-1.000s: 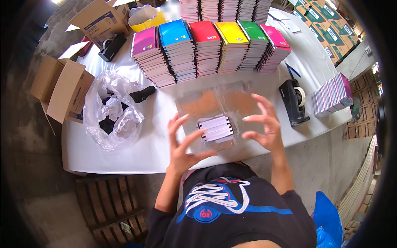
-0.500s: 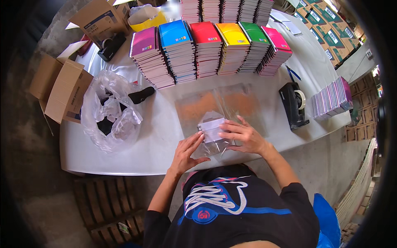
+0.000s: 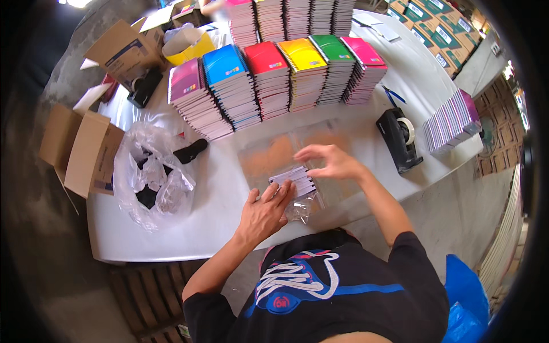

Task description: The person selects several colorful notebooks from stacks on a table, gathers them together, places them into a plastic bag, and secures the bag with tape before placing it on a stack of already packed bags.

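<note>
My left hand (image 3: 264, 212) lies on a small batch of white paper slips (image 3: 296, 182), its fingertips pressing their near left edge. The slips are fanned a little, with dark lines along one side. My right hand (image 3: 334, 163) is raised just beyond them, thumb and fingers apart, with nothing visible between them. Crinkled clear plastic (image 3: 302, 208) sticks out on the near side of the slips. Under everything lie flat, clear plastic bags (image 3: 249, 163) with orange-brown patches showing through.
Tall stacks of spiral notebooks (image 3: 271, 80) stand at the back. At right are a black tape dispenser (image 3: 394, 143), blue-handled pliers (image 3: 394, 96) and another notebook stack (image 3: 453, 123). A plastic sack (image 3: 151, 183), an open carton (image 3: 91, 151) and a second dispenser (image 3: 146, 88) sit at left.
My right hand has lifted off the slips and moved up and away. My left hand has slid onto them, and the slips are now fanned and tilted.
</note>
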`<move>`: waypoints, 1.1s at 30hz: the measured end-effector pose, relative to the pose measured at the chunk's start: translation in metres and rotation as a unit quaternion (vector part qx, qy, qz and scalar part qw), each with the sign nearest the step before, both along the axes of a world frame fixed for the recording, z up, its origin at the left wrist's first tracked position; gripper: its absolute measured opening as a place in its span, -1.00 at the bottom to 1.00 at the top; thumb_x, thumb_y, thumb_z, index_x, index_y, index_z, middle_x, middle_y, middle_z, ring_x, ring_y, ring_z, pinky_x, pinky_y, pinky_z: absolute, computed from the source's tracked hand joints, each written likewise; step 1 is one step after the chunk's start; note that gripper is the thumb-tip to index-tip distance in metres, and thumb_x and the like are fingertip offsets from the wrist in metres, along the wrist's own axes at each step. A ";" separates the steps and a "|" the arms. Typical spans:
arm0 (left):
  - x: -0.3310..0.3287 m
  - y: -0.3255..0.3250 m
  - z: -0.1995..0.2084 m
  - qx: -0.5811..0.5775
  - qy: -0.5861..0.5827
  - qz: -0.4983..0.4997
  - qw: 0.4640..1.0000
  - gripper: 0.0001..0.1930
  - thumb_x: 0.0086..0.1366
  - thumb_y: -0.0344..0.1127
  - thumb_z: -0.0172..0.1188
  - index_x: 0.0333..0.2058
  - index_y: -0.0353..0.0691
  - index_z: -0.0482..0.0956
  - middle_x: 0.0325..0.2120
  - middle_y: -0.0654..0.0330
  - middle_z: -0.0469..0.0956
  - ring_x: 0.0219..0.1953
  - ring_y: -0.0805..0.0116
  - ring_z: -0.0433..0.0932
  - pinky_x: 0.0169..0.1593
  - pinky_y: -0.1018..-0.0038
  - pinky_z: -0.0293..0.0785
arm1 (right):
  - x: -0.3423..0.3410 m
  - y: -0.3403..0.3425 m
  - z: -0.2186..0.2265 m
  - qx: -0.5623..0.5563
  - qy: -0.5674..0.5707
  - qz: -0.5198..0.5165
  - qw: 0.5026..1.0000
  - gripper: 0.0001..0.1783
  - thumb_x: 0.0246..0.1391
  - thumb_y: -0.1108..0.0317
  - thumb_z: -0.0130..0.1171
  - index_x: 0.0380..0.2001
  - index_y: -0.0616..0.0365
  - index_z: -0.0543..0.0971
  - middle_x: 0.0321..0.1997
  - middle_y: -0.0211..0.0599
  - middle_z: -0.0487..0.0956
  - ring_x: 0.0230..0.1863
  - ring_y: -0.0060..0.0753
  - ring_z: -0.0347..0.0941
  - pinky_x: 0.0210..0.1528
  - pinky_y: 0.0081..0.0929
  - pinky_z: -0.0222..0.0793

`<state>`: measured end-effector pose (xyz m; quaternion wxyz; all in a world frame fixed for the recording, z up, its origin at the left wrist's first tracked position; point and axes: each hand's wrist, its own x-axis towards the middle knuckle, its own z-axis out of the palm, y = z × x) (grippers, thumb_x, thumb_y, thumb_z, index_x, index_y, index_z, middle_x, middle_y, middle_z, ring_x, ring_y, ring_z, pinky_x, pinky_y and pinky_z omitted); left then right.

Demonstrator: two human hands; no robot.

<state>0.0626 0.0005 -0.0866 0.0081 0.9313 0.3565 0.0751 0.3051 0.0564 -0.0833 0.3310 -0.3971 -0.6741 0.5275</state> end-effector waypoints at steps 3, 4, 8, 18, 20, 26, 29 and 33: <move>0.002 0.008 0.005 -0.031 0.001 -0.023 0.999 -0.22 -0.19 -0.26 0.27 0.14 -0.05 0.33 0.16 0.34 0.29 0.14 0.42 0.29 0.06 0.20 0.24 | -0.025 0.024 -0.005 0.003 -0.067 0.019 0.998 -0.88 -0.04 0.45 0.21 -0.39 0.23 0.63 -0.27 -0.25 0.63 -0.21 -0.41 0.54 -0.05 -0.42 0.42; 0.000 0.009 0.005 -0.044 -0.005 -0.029 0.999 -0.23 -0.18 -0.27 0.26 0.14 -0.07 0.32 0.15 0.31 0.29 0.16 0.41 0.28 0.08 0.19 0.23 | -0.038 0.027 -0.007 0.027 -0.011 -0.024 0.999 -0.89 0.01 0.42 0.19 -0.41 0.23 0.63 -0.34 -0.29 0.64 -0.28 -0.44 0.54 -0.11 -0.45 0.44; -0.006 0.014 0.006 -0.092 -0.037 -0.043 0.994 -0.25 -0.17 -0.30 0.25 0.14 -0.05 0.32 0.16 0.26 0.28 0.20 0.38 0.26 0.13 0.19 0.21 | -0.015 0.029 0.007 0.036 0.184 -0.211 0.959 -0.81 0.12 0.32 0.14 -0.42 0.22 0.64 -0.36 -0.31 0.65 -0.36 -0.53 0.54 -0.21 -0.53 0.45; 0.003 0.021 0.013 -0.119 0.058 0.010 0.991 -0.09 -0.29 -0.15 0.38 0.18 0.34 0.27 0.29 0.34 0.10 0.36 0.25 -0.06 0.24 -0.19 -0.34 | 0.323 -0.119 -0.073 -0.057 -0.320 -0.533 0.781 -0.60 0.04 -0.03 0.17 -0.27 0.09 0.55 -0.22 -0.33 0.54 -0.24 -0.36 0.42 -0.28 -0.34 0.32; -0.003 0.017 0.011 -0.101 0.080 0.026 0.991 -0.05 -0.32 -0.15 0.40 0.18 0.53 0.24 0.26 0.40 0.13 0.38 0.14 -0.14 0.25 -0.20 -0.50 | 0.290 -0.108 -0.044 -0.243 -0.169 -0.516 0.804 -0.55 0.01 -0.16 0.16 -0.32 0.01 0.56 -0.28 -0.54 0.50 -0.36 -0.54 0.25 -0.42 -0.44 0.20; 0.009 0.023 0.017 -0.085 0.102 0.012 0.991 -0.02 -0.34 -0.24 0.39 0.16 0.61 0.23 0.22 0.48 0.17 0.38 0.09 -0.17 0.25 -0.22 -0.59 | 0.320 -0.107 -0.051 -0.298 -0.068 -0.404 0.862 -0.68 0.05 -0.04 0.17 -0.33 -0.04 0.57 -0.33 -0.62 0.47 -0.34 -0.61 0.18 -0.34 -0.44 0.21; 0.009 0.021 0.020 -0.088 0.103 0.022 0.991 0.00 -0.37 -0.27 0.41 0.16 0.61 0.24 0.22 0.48 0.17 0.38 0.08 -0.18 0.25 -0.23 -0.58 | 0.327 -0.126 -0.064 -0.243 0.208 -0.389 0.864 -0.70 0.07 0.11 0.20 -0.22 0.05 0.58 -0.25 -0.55 0.52 -0.03 -0.47 0.32 -0.12 -0.09 0.34; 0.001 0.016 0.019 -0.107 0.114 0.043 0.987 0.06 -0.40 -0.28 0.42 0.18 0.62 0.19 0.22 0.49 0.16 0.38 0.08 -0.20 0.24 -0.26 -0.55 | 0.293 -0.156 -0.077 -0.187 -0.387 -0.505 0.749 -0.73 0.08 0.14 0.19 -0.28 0.08 0.63 -0.12 -0.38 0.54 0.10 -0.42 0.33 -0.07 0.05 0.33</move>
